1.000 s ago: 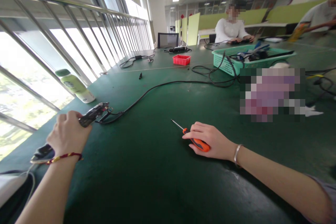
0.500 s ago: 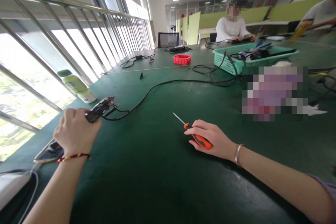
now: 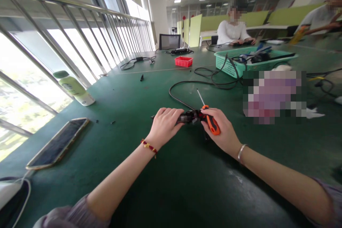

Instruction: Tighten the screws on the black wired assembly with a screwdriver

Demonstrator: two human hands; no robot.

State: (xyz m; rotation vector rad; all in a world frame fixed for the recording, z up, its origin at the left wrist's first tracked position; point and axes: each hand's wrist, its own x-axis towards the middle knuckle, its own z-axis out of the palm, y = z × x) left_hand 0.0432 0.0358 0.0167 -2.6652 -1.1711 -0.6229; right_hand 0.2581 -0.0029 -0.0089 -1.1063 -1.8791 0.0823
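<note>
Over the middle of the table, my left hand [image 3: 166, 124] is closed around a black corded device [image 3: 187, 117], which lies roughly level. Its right end looks uneven, with small reddish parts, and its exact kind is unclear. My right hand [image 3: 220, 126] holds an orange-and-black screwdriver [image 3: 213, 125] against the palm, its thin shaft pointing up and away. The fingertips of that hand touch the right end of the device. A black cable [image 3: 178, 97] runs from the device toward the back of the table.
A phone [image 3: 60, 144] and a green-capped bottle [image 3: 74, 89] are at the left, by the railing [image 3: 88, 16]. Small dark bits [image 3: 112, 122] lie near the phone. Farther back are a red tray [image 3: 184, 61] and a green basket [image 3: 229, 66] of tools. Two people sit beyond.
My left hand has brought the black device from the left edge to the middle, uncovering the phone. My right hand has moved slightly up and right with the screwdriver, and now touches the device.
</note>
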